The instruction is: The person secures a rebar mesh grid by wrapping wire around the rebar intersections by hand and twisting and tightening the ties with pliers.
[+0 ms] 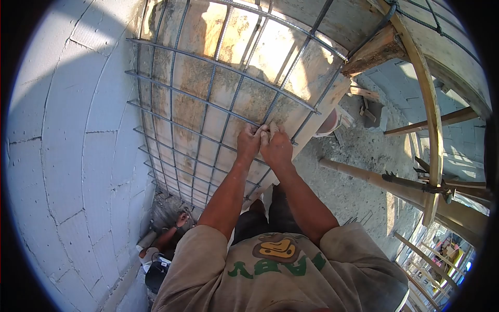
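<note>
Both my hands meet at one crossing of the steel rebar grid [202, 101], which lies over a stained formwork board [195, 112]. My left hand [249, 141] is closed in a pinch at the crossing, its fingertips against the bars. Close beside it, my right hand [277, 145] is also closed, thumb and fingers pressed together at the same spot. Whatever lies between the fingertips is too small to make out. Bars run lengthwise and crosswise around the hands, with several free ends sticking out toward the block wall.
A pale block wall [73, 151] rises on the left. Another person's hand [182, 219] shows low beside the grid, near a dark cap [156, 274]. Wooden props [435, 125] and a round pole [364, 176] stand at right. A bucket [327, 125] sits on the rough floor.
</note>
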`<state>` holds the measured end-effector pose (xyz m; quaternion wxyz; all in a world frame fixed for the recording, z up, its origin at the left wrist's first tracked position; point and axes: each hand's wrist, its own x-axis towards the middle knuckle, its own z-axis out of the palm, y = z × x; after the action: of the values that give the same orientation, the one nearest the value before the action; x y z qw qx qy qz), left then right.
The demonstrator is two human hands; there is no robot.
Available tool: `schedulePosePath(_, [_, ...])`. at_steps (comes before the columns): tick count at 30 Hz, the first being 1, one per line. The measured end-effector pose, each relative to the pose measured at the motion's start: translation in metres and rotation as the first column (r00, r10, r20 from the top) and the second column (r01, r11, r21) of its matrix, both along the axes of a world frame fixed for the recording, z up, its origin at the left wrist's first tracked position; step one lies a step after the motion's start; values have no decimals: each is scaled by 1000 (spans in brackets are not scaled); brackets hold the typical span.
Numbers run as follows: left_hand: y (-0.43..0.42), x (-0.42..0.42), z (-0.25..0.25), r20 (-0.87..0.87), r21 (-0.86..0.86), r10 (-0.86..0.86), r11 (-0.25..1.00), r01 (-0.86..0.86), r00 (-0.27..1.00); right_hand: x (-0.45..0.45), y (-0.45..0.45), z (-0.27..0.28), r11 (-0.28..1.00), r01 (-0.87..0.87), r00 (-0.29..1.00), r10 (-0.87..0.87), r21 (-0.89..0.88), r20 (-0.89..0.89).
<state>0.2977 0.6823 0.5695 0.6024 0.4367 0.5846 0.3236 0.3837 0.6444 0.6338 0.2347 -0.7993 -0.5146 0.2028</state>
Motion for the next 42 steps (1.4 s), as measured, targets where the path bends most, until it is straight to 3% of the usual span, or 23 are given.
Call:
schedulePosePath(4, [0, 5, -1, 2, -8, 34, 999, -34, 999, 2, -4, 2, 1000, -11, 1000, 11, 0, -26])
schedulePosePath(10, [0, 10, 3, -375, 133, 24, 991, 28, 927, 5, -4, -4, 995, -56, 996, 61, 87, -59])
schedulePosePath(13, [1, 13, 10, -443, 109, 24, 994, 27, 896, 8, 2, -14, 998, 65, 992, -63, 22, -112])
schedulePosePath(16, [-2, 15, 2, -465, 157, 83, 987, -10, 882, 9, 6, -13, 994, 98, 965, -105, -38, -241])
schedulePosePath(19, [-2, 18, -9, -459, 101, 79, 994, -36, 885, 10, 17, -5, 991, 93, 950, -117, -97, -290])
schedulePosePath(22, [-1, 21, -10, -514, 98, 100, 994, -58, 852, 18, 28, -5, 958, 188, 842, -270, -216, -466])
schedulePosePath(25, [-1, 21, -2, -491, 87, 92, 995, -57, 866, 28, 33, 18, 949, 138, 691, -298, -285, -658])
schedulePosePath(28, [-1, 20, -5, -519, 95, 80, 995, -35, 851, 42, 37, 4, 951, 18, 605, -257, -309, -754])
schedulePosePath(31, [-4, 21, -11, -412, 205, 168, 975, -88, 896, 48, 42, -8, 954, -76, 496, -216, -289, -841])
schedulePosePath(34, [-5, 18, -8, -361, 166, 166, 980, -112, 918, 58, 55, -19, 924, -140, 385, -281, -357, -879])
schedulePosePath(37, [-12, 18, -26, -188, 132, 218, 972, -195, 958, 58, 58, -24, 926, -174, 316, -270, -336, -909])
schedulePosePath(40, [-14, 20, -10, 104, -93, 376, 925, -367, 921, 56, 65, -21, 888, -130, 305, -388, -441, -870])
schedulePosePath(42, [-16, 20, -16, 229, -60, 424, 905, -422, 877, 51, 69, -23, 877, -126, 354, -398, -464, -847])
